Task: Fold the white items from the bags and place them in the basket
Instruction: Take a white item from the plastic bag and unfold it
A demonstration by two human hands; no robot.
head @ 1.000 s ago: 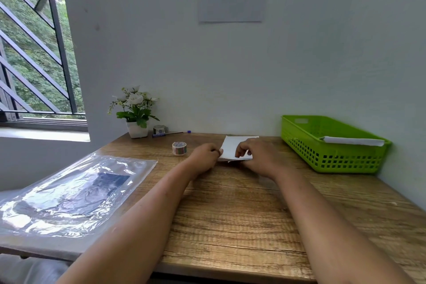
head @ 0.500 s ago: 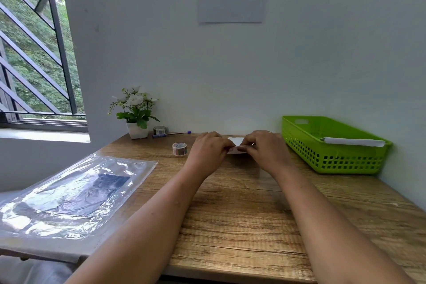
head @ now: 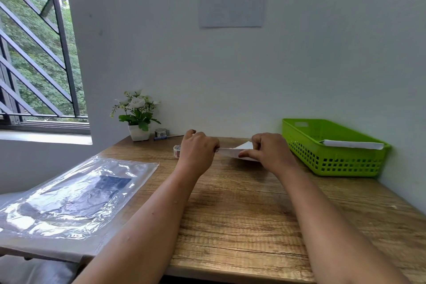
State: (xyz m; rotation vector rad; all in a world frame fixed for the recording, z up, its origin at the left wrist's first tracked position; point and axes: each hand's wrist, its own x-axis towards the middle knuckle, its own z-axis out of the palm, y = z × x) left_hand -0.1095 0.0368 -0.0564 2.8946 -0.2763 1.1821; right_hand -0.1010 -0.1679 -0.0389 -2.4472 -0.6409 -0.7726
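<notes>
A folded white sheet (head: pixel 232 151) lies at the far middle of the wooden table (head: pixel 242 203). My left hand (head: pixel 198 152) pinches its left end and my right hand (head: pixel 272 152) pinches its right end, stretching it into a narrow strip just above the tabletop. Most of the sheet is hidden behind my fingers. At the far right stands the green plastic basket (head: pixel 334 161), with another white folded item (head: pixel 352 144) resting across its rim. A clear plastic bag (head: pixel 69 196) with a dark insert lies flat at the left edge of the table.
A small roll of tape (head: pixel 177 151) sits just left of my left hand. A white pot of flowers (head: pixel 138 120), a second tape roll (head: pixel 160 132) and a pen (head: pixel 167 137) stand against the back wall. A barred window is at left.
The white sheet went from a flat square to a narrower folded strip. My hands rose slightly and moved apart, sliding out to its two ends.
</notes>
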